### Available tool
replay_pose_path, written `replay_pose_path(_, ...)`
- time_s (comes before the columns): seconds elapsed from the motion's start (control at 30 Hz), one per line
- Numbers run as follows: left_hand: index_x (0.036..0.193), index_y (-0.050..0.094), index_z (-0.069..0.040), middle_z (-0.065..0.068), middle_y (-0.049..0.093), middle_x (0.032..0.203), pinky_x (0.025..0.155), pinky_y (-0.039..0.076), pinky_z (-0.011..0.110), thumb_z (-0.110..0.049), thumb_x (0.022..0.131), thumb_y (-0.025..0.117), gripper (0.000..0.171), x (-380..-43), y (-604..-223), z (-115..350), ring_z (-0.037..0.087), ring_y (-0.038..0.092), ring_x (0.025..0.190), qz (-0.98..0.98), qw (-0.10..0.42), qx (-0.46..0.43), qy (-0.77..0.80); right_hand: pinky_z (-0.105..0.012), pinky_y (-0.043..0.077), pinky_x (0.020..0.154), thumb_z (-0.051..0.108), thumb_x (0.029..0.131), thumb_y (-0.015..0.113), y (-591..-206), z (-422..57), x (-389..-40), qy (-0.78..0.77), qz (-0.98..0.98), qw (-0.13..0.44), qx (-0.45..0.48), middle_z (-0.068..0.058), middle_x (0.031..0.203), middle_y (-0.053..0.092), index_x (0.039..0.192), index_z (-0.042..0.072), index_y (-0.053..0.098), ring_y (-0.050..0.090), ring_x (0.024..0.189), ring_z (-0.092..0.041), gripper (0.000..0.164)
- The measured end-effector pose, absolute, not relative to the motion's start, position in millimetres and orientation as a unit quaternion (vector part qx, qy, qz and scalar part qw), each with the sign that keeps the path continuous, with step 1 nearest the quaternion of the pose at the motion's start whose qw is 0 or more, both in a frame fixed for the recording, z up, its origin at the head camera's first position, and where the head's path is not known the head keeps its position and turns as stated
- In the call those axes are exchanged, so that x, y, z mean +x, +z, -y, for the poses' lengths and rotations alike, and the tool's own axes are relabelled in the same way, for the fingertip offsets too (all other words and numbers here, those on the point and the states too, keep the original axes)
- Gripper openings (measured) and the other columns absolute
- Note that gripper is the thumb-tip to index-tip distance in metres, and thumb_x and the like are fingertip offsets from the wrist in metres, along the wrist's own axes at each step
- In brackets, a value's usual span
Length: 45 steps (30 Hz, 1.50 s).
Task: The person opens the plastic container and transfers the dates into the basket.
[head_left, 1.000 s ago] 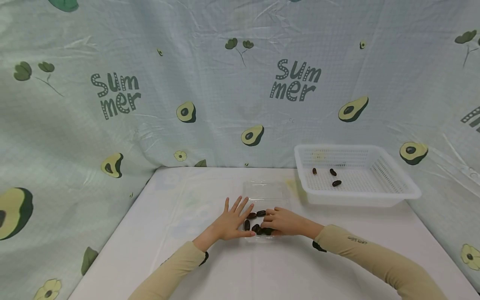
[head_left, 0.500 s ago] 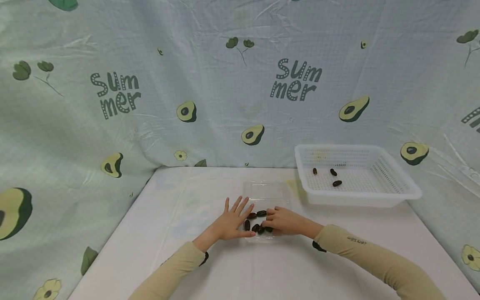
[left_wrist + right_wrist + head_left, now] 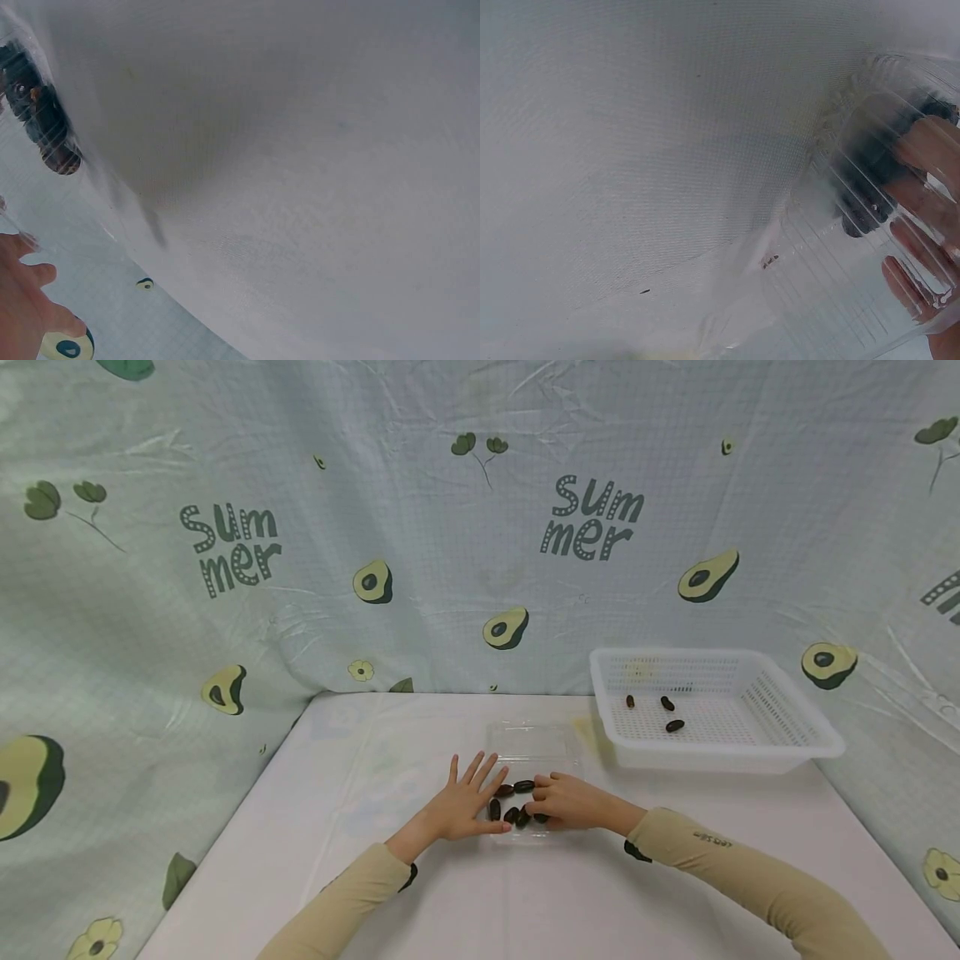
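Note:
Several dark brown dates (image 3: 524, 786) lie in a clear plastic box (image 3: 536, 841), its hinged lid (image 3: 531, 740) folded back on the table behind it. My left hand (image 3: 456, 806) rests with spread fingers over the box's left edge, beside one upright-lying date (image 3: 494, 810). My right hand (image 3: 572, 802) reaches in from the right, fingers curled down over a date (image 3: 541, 817) in the front row, partly hidden beneath them. Through the box wall in the right wrist view, its fingers (image 3: 928, 146) meet the dark dates (image 3: 864, 217). The left wrist view shows front-row dates (image 3: 46, 120).
A white perforated basket (image 3: 720, 753) holding 3 loose dates (image 3: 674, 726) stands at the back right. White cloth (image 3: 420, 735) covers the table, and a printed curtain (image 3: 420, 510) hangs behind and along the sides.
In the front row, the dates by my right fingers have shifted apart and one now lies slanted. My right hand has moved very slightly; my left hand stays in place.

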<state>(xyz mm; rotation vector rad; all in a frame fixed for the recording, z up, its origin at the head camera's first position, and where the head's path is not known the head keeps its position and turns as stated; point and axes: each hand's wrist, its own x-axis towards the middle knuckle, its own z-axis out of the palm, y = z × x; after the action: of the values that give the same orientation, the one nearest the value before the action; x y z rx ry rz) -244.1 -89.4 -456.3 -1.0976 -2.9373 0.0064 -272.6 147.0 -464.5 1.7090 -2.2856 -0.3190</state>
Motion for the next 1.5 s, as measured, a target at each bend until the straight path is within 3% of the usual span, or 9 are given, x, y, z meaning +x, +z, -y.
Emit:
replay_pose_path(0.37, 0.145, 0.012, -0.014, 0.016, 0.009, 0.150, 0.101, 0.008, 0.065, -0.075, 0.079, 0.022, 0.090, -244.5, -456.3, 89.6, 0.034, 0.004, 0.139, 0.936, 0.002, -0.351, 0.003, -0.022, 0.038, 0.061, 0.019, 0.075, 0.068, -457.1, -150.3, -272.8, -0.095, 0.791, 0.146, 0.586, 0.008, 0.080, 0.057, 0.091, 0.023, 0.060, 0.044, 0.076, -0.010, 0.019)
replay_pose_path(0.93, 0.145, 0.013, -0.014, 0.016, 0.010, 0.150, 0.101, 0.009, 0.066, -0.076, 0.079, 0.020, 0.091, -244.7, -456.3, 89.6, 0.036, 0.007, 0.138, 0.937, -0.001, -0.349, 0.001, -0.022, 0.036, 0.059, 0.009, 0.069, 0.070, -444.8, -172.4, -274.7, -0.061, 0.771, 0.245, 0.584, 0.003, 0.079, 0.050, 0.089, 0.022, 0.056, 0.038, 0.070, -0.011, 0.028)
replay_pose_path(1.1, 0.145, 0.011, -0.015, 0.015, 0.008, 0.150, 0.101, 0.009, 0.065, -0.077, 0.078, 0.016, 0.092, -245.1, -456.3, 89.0, 0.033, 0.003, 0.139, 0.938, -0.003, -0.346, 0.007, -0.023, 0.034, 0.060, 0.009, 0.066, 0.073, -434.5, -181.5, -273.1, -0.054, 0.775, 0.249, 0.578, 0.003, 0.079, 0.047, 0.090, 0.021, 0.056, 0.037, 0.073, -0.012, 0.032)
replay_pose_path(1.27, 0.145, 0.012, -0.014, 0.015, 0.009, 0.150, 0.101, 0.009, 0.065, -0.074, 0.080, 0.023, 0.089, -245.0, -456.4, 88.5, 0.033, 0.003, 0.139, 0.937, 0.002, -0.349, 0.009, -0.022, 0.029, 0.058, 0.008, 0.066, 0.072, -418.5, -194.6, -270.2, -0.058, 0.777, 0.263, 0.569, 0.002, 0.077, 0.045, 0.088, 0.020, 0.055, 0.033, 0.072, -0.012, 0.031)
replay_pose_path(1.5, 0.145, 0.013, -0.013, 0.016, 0.008, 0.150, 0.101, 0.009, 0.066, -0.072, 0.081, 0.027, 0.088, -245.6, -456.7, 88.7, 0.035, 0.005, 0.138, 0.936, 0.001, -0.353, 0.010, -0.025, 0.035, 0.059, 0.008, 0.068, 0.072, -395.3, -222.9, -276.1, -0.061, 0.808, 0.248, 0.531, 0.001, 0.081, 0.047, 0.091, 0.018, 0.055, 0.037, 0.074, -0.013, 0.030)
